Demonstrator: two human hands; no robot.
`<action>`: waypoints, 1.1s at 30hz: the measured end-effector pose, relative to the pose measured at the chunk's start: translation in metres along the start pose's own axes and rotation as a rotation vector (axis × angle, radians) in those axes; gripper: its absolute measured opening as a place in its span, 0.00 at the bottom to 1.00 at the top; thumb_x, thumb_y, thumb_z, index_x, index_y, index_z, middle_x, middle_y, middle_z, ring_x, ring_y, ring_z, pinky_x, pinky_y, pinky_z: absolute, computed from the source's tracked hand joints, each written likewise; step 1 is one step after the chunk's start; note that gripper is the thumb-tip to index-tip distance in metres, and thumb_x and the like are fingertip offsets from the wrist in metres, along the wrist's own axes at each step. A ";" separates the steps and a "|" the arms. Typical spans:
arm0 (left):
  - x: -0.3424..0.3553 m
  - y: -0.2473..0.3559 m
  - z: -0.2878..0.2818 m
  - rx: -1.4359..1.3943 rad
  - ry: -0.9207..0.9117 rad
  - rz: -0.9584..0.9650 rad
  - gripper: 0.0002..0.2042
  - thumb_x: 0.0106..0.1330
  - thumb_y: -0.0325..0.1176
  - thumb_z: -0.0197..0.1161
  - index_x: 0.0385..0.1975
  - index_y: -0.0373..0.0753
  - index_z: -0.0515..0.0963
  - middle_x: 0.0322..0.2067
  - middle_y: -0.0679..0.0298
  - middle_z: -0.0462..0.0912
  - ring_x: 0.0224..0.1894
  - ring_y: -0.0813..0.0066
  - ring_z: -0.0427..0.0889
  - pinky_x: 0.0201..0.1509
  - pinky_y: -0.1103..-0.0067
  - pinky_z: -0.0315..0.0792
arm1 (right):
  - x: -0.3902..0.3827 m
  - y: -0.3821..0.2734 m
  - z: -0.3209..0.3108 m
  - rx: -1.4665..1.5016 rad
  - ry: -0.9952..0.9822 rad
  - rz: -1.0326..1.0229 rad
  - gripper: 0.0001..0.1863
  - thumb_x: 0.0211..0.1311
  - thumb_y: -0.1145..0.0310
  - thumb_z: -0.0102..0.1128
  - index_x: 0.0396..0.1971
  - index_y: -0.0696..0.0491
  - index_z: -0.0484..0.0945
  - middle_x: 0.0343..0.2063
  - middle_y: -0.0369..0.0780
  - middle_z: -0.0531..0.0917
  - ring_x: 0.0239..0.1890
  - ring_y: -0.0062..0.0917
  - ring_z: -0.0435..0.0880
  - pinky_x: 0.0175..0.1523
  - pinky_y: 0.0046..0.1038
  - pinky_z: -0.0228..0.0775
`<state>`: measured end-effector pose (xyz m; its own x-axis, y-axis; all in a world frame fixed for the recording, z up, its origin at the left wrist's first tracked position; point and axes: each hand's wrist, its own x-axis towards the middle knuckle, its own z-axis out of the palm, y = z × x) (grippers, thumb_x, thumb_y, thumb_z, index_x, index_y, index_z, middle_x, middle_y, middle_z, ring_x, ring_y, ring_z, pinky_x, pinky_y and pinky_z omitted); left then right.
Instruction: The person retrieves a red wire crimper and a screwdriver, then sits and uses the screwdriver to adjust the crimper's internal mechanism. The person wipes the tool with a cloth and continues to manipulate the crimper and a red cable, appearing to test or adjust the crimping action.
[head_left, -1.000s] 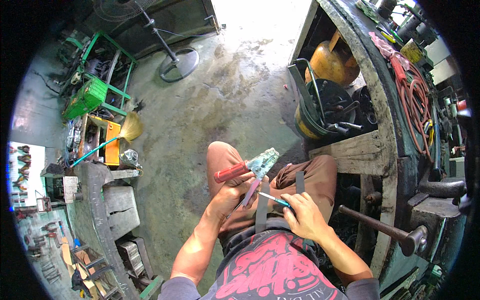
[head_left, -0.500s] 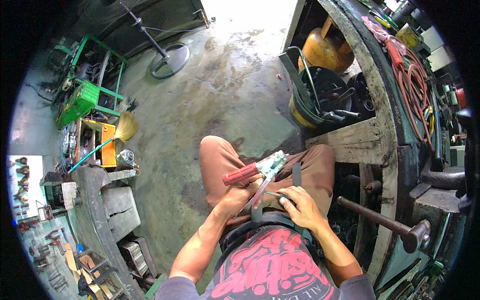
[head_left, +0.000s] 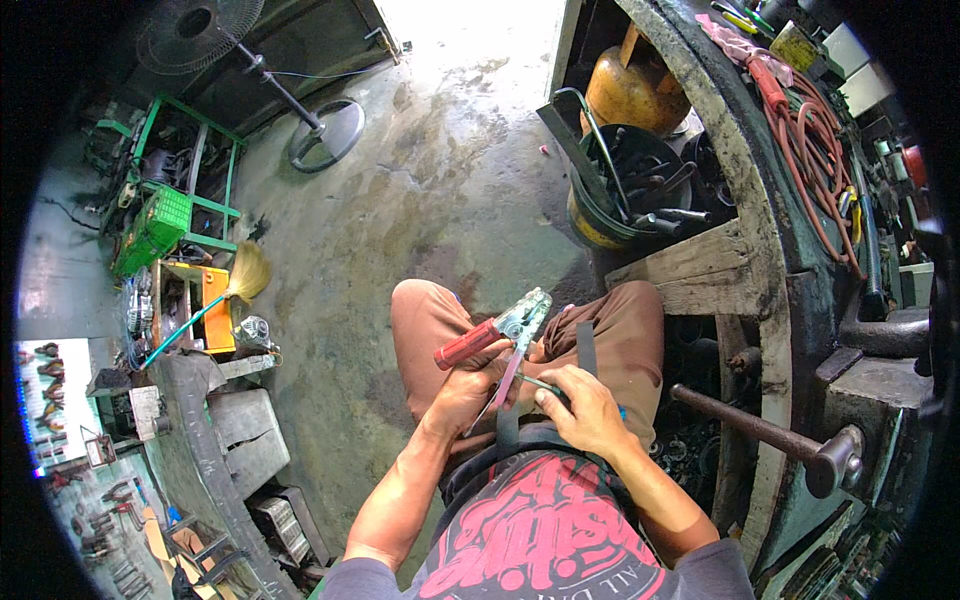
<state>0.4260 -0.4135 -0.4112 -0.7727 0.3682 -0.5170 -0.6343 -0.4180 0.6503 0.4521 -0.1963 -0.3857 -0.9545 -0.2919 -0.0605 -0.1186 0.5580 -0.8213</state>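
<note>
Steadies a clamp point(head_left: 517, 322) in a closed left hand point(head_left: 470, 390), seemingly works at it with a tool point(head_left: 545, 385) in a curled right hand point(head_left: 588, 408), and likely needs steady pressure next.

Holding a clamp point(head_left: 515, 322) over the lap point(head_left: 622, 365), with broom point(head_left: 247, 273) left, bucket point(head_left: 596, 232) right, cylinder point(head_left: 628, 92) behind the bucket, hose point(head_left: 812, 165) on the right-hand surface point(head_left: 748, 160), and fan point(head_left: 282, 90) on the floor point(head_left: 340, 245) ahead, to the left.

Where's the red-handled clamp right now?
Head view, near the centre: the red-handled clamp is in the left hand, over the brown trousers, just left of the right hand.
</note>
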 end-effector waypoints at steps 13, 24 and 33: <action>-0.003 -0.019 0.016 -0.036 -0.109 0.025 0.13 0.77 0.30 0.61 0.56 0.34 0.81 0.29 0.67 0.82 0.25 0.79 0.79 0.28 0.81 0.74 | 0.004 -0.020 -0.006 -0.162 0.045 -0.084 0.08 0.57 0.71 0.69 0.37 0.52 0.83 0.32 0.41 0.83 0.39 0.40 0.85 0.40 0.41 0.77; -0.001 -0.003 0.003 -0.204 -0.038 -0.009 0.13 0.78 0.34 0.61 0.54 0.32 0.80 0.35 0.60 0.85 0.28 0.71 0.83 0.26 0.76 0.77 | 0.000 -0.024 -0.030 -0.064 -0.048 0.014 0.13 0.68 0.64 0.63 0.49 0.52 0.86 0.36 0.44 0.86 0.39 0.44 0.87 0.43 0.42 0.79; -0.002 -0.006 0.005 -0.112 -0.022 0.001 0.17 0.77 0.34 0.62 0.60 0.32 0.79 0.36 0.61 0.85 0.27 0.73 0.83 0.27 0.77 0.76 | 0.004 -0.024 -0.034 -0.075 -0.115 0.027 0.13 0.67 0.64 0.63 0.46 0.52 0.86 0.38 0.45 0.88 0.42 0.45 0.88 0.45 0.43 0.80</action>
<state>0.4316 -0.4076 -0.4109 -0.7734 0.3854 -0.5034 -0.6332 -0.5081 0.5838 0.4415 -0.1849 -0.3470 -0.9206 -0.3606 -0.1496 -0.1178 0.6219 -0.7742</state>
